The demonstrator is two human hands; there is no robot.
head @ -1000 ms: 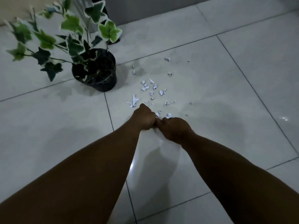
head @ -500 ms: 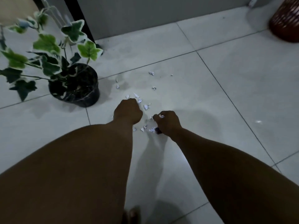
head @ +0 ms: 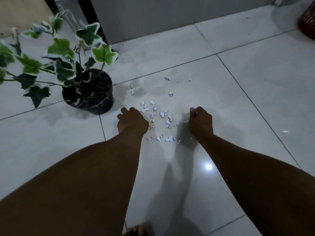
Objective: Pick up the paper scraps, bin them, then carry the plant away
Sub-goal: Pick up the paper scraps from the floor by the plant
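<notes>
Several small white paper scraps [head: 162, 114] lie scattered on the pale tiled floor [head: 238, 108], between my two hands and beyond them. My left hand [head: 132, 121] is low at the left edge of the scatter with its fingers curled, and a pale scrap shows at the edge of its palm. My right hand [head: 201, 121] is at the right edge, fist closed with the thumb on top and a white bit at the thumb. The ivy plant [head: 64, 48] stands upright in a black pot [head: 92, 94], just left of my left hand.
A reddish woven basket [head: 308, 19] stands at the far right edge. A grey wall or cabinet front [head: 170, 14] and a dark post [head: 100, 31] run along the back. My foot [head: 138, 230] shows at the bottom.
My hands, pressed together one second ago, have moved apart to either side of the scraps. The view has shifted, bringing the basket into sight.
</notes>
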